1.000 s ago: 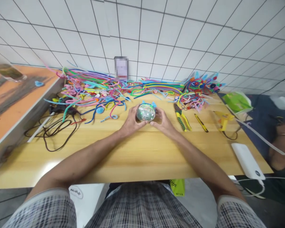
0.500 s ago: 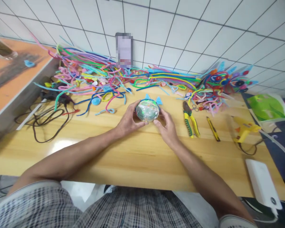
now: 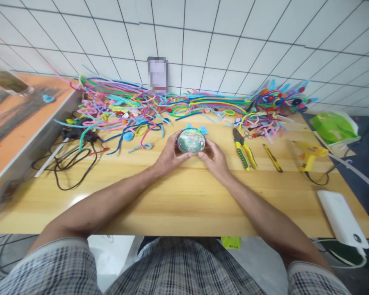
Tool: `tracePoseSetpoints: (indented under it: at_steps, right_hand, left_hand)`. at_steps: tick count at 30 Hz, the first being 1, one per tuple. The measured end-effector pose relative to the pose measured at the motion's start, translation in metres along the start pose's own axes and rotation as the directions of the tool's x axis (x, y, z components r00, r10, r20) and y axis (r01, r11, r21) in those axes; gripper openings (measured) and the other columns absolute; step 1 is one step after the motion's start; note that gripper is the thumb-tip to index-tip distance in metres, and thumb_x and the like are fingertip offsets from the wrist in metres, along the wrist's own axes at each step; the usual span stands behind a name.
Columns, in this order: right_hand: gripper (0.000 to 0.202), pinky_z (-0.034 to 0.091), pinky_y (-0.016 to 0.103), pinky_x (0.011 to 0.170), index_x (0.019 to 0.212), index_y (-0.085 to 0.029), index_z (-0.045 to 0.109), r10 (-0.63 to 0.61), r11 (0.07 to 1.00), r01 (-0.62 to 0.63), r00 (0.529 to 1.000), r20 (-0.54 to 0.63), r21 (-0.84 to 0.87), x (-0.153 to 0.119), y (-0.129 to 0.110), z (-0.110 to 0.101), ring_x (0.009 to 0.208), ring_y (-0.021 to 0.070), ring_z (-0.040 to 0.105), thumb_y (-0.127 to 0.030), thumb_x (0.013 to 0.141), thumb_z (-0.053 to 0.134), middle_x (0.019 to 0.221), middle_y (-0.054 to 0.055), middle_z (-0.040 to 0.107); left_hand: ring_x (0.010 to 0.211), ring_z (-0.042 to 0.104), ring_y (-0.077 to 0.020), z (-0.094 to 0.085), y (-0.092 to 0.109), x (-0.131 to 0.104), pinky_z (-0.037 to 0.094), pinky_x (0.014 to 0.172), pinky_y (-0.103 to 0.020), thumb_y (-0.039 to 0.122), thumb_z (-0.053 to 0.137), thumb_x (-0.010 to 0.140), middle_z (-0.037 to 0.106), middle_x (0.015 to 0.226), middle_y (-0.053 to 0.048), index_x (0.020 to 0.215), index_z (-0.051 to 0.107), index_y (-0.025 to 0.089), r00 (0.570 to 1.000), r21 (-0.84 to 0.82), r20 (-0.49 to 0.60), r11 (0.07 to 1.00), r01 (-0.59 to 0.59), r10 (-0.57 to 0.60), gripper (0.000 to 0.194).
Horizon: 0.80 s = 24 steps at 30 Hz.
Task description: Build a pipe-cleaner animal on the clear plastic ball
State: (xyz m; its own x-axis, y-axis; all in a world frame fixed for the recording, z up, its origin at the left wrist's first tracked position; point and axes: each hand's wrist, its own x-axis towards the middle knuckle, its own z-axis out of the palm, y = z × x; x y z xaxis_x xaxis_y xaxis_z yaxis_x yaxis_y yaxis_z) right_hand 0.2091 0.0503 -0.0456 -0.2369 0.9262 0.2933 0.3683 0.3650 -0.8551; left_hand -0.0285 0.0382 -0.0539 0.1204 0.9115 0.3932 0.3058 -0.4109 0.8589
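Observation:
A shiny, iridescent round piece with a blue rim [image 3: 190,140] is held between both hands over the middle of the wooden table. Two light-blue pointed bits [image 3: 204,130] stick up at its far edge. My left hand [image 3: 169,153] wraps its left side, the thumb along the near edge. From the other side my right hand [image 3: 214,157] grips it, with its thumb close to the left thumb. The fingertips behind the piece are hidden. A blue pompom [image 3: 128,136] and a curled pipe cleaner [image 3: 141,146] lie to the left of the hands.
Heaped pipe cleaners [image 3: 117,98] line the wall, near a phone [image 3: 158,76]. To the right lie pliers [image 3: 244,149], a utility knife [image 3: 272,158], a yellow glue gun [image 3: 312,155] and a white power bank [image 3: 341,217]. A black cable [image 3: 64,164] coils at left.
The camera view has shifted slightly. Both hands still hold the round piece in nearly the same spot, its top tilted a little differently and the thumbs closer together.

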Motion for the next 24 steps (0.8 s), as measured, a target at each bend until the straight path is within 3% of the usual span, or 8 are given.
tracePoseSetpoints:
  at_steps: [10, 17, 24]
  right_hand:
    - [0.073, 0.056, 0.056, 0.118, 0.152, -0.024, 0.065, 0.06, 0.997, -0.06, 0.998, 0.005, 0.05, -0.001, -0.0002, -0.0031, 0.131, 0.0333, 0.072, -0.068, 0.094, 0.074, 0.146, 0.015, 0.076]
    - [0.073, 0.057, 0.053, 0.117, 0.157, -0.023, 0.061, 0.057, 0.997, -0.058, 0.998, 0.018, 0.057, -0.0022, -0.0037, -0.003, 0.131, 0.0322, 0.072, -0.062, 0.097, 0.073, 0.146, 0.015, 0.075]
    - [0.076, 0.058, 0.055, 0.116, 0.159, -0.024, 0.058, 0.049, 0.998, -0.05, 0.999, 0.011, 0.041, -0.006, -0.0036, -0.0028, 0.13, 0.0329, 0.073, -0.061, 0.095, 0.076, 0.145, 0.016, 0.075]
  left_hand:
    - [0.129, 0.07, -0.0317, 0.002, -0.0018, 0.0004, 0.066, 0.104, -0.049, 0.063, 0.089, 0.085, 0.052, 0.163, -0.021, 0.167, 0.036, 0.027, 1.0, 0.006, -0.016, 1.0, 0.023, -0.023, 0.104]
    - [0.147, 0.06, -0.0367, -0.0001, -0.0046, 0.0021, 0.061, 0.114, -0.051, 0.056, 0.092, 0.083, 0.052, 0.161, -0.02, 0.162, 0.04, 0.023, 1.0, 0.057, -0.01, 0.998, -0.027, 0.028, 0.1]
    - [0.148, 0.061, -0.0376, 0.0014, -0.0049, 0.0012, 0.056, 0.12, -0.055, 0.049, 0.096, 0.079, 0.056, 0.159, -0.02, 0.16, 0.04, 0.024, 0.999, 0.089, -0.02, 0.995, -0.035, 0.037, 0.102]
